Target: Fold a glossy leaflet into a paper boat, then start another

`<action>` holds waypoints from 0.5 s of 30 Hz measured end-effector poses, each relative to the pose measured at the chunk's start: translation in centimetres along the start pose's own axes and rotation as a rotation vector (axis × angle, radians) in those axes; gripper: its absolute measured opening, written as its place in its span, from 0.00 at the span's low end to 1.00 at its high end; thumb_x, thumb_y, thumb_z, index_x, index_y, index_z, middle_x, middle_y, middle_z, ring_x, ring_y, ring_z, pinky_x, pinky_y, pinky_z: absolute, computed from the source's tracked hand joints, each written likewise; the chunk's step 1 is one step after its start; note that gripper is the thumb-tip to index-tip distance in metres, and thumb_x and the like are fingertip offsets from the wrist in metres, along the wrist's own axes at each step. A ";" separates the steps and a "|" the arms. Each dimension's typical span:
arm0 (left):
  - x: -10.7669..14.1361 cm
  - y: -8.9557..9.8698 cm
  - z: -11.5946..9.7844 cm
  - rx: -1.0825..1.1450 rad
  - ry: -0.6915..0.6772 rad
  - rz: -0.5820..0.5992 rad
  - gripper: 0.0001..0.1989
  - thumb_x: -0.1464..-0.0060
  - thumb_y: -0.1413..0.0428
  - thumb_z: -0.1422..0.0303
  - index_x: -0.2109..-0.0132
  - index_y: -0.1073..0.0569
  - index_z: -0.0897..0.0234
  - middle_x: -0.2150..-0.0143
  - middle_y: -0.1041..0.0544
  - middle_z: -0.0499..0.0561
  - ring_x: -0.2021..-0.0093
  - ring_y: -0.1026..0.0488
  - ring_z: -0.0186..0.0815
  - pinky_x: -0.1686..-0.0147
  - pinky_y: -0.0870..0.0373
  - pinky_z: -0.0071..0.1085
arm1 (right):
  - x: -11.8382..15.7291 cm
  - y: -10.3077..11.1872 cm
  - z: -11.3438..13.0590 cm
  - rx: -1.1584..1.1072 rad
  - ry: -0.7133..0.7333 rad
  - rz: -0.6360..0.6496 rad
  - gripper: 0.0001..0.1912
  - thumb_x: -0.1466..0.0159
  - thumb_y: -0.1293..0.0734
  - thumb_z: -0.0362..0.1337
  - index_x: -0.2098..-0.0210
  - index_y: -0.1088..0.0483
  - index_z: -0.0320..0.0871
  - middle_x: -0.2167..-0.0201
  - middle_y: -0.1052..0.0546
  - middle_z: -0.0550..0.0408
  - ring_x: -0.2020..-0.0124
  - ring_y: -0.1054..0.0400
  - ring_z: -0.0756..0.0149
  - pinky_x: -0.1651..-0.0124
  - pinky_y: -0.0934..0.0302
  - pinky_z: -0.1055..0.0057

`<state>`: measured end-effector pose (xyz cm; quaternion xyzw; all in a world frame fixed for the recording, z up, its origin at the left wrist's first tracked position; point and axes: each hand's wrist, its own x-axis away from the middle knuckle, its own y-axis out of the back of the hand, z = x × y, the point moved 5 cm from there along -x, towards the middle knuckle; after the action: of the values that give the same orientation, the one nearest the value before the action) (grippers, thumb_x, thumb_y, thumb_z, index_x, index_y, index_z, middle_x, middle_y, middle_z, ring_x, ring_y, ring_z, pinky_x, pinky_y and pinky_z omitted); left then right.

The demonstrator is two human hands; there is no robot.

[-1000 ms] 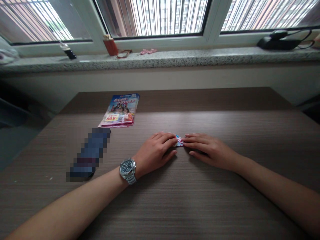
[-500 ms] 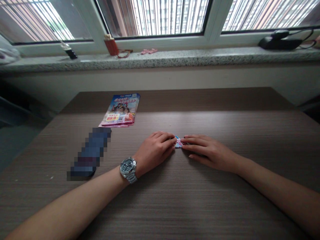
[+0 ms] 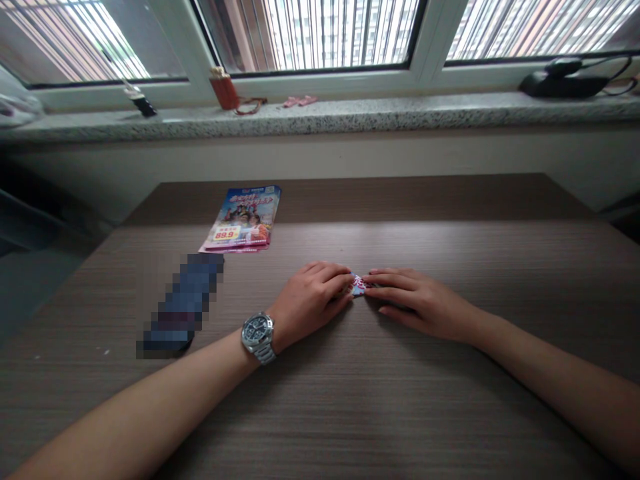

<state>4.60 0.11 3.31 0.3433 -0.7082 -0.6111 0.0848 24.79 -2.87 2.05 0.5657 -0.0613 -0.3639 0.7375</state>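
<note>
1. Little had moved since a second earlier: the thumb of the left hand point(image 3: 315, 293), splayed on the near side then, had drawn in toward its fingers, while the right hand point(image 3: 420, 300) kept almost the same pose.
2. Widest of all, the wood-grain table point(image 3: 400, 400) gave a flat, firm backing beneath both hands.
3. On its far left lay a leaflet stack point(image 3: 243, 217), bright with blue and pink print, well apart from the hands.
4. At the left, the hand's fingers and thumb were gathered close at the left end of a small printed piece; whether they truly pinched it, I could not tell.
5. At the right, the fingers stretched out with their tips on the piece's right end, and the thumb stood apart on the near side.
6. Smallest, the printed piece point(image 3: 359, 285) sat on the table between the two sets of fingertips, its ends covered. It looked like folded paper, so it was probably very light, springy at any crease and stiffer where layered; a glossy face might have slid under dry fingers, and a hard tug could have torn it. Its left and right ends seemed the best holds, pressed flat against the table.
</note>
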 end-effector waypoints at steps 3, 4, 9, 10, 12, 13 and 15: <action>0.0 -0.1 0.0 0.008 0.013 -0.008 0.14 0.32 0.46 0.65 0.43 0.24 0.62 0.44 0.21 0.53 0.47 0.24 0.42 0.44 0.29 0.42 | 0.1 0.0 0.0 -0.001 -0.013 -0.009 0.21 0.28 0.37 0.36 0.36 0.33 0.48 0.38 0.28 0.44 0.38 0.32 0.55 0.38 0.34 0.55; 0.0 -0.1 0.1 0.012 0.019 -0.013 0.14 0.32 0.46 0.65 0.44 0.24 0.62 0.44 0.21 0.53 0.47 0.24 0.42 0.44 0.29 0.42 | 0.2 0.1 0.0 -0.001 -0.022 -0.015 0.21 0.28 0.36 0.36 0.36 0.32 0.48 0.39 0.28 0.43 0.40 0.32 0.55 0.40 0.32 0.56; 0.1 0.0 0.1 0.024 0.047 -0.041 0.13 0.33 0.44 0.65 0.45 0.23 0.62 0.45 0.21 0.53 0.47 0.24 0.42 0.44 0.29 0.42 | 0.2 0.5 0.4 0.023 -0.032 -0.069 0.21 0.29 0.36 0.36 0.37 0.31 0.48 0.47 0.28 0.43 0.48 0.29 0.56 0.48 0.29 0.58; 0.1 0.0 0.1 0.027 0.050 -0.045 0.13 0.33 0.44 0.65 0.46 0.23 0.62 0.45 0.20 0.52 0.47 0.24 0.42 0.45 0.29 0.42 | 0.2 0.5 0.4 0.031 -0.026 -0.078 0.21 0.29 0.35 0.35 0.38 0.30 0.48 0.48 0.28 0.43 0.49 0.30 0.57 0.48 0.29 0.58; 0.1 0.1 0.1 0.032 0.056 -0.054 0.12 0.33 0.44 0.65 0.46 0.23 0.62 0.45 0.20 0.52 0.48 0.23 0.42 0.45 0.29 0.42 | 0.2 0.5 0.5 0.046 -0.013 -0.081 0.20 0.29 0.35 0.35 0.38 0.30 0.48 0.50 0.28 0.44 0.51 0.30 0.58 0.49 0.29 0.59; 0.1 0.1 0.1 0.036 0.059 -0.059 0.12 0.33 0.45 0.65 0.46 0.23 0.62 0.46 0.20 0.52 0.48 0.23 0.42 0.45 0.29 0.42 | 0.2 0.4 0.5 0.055 -0.008 -0.078 0.21 0.29 0.35 0.36 0.37 0.31 0.48 0.51 0.29 0.45 0.51 0.31 0.58 0.49 0.29 0.59; 0.1 0.1 0.1 0.046 0.068 -0.062 0.13 0.32 0.45 0.65 0.46 0.23 0.63 0.46 0.20 0.53 0.48 0.23 0.42 0.46 0.29 0.42 | 0.2 0.2 0.5 0.076 -0.002 -0.073 0.22 0.29 0.35 0.36 0.36 0.32 0.49 0.51 0.29 0.45 0.51 0.31 0.58 0.49 0.29 0.58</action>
<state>4.38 0.10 3.38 0.3874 -0.7079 -0.5850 0.0817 24.83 -3.35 2.36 0.5949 -0.0551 -0.3885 0.7015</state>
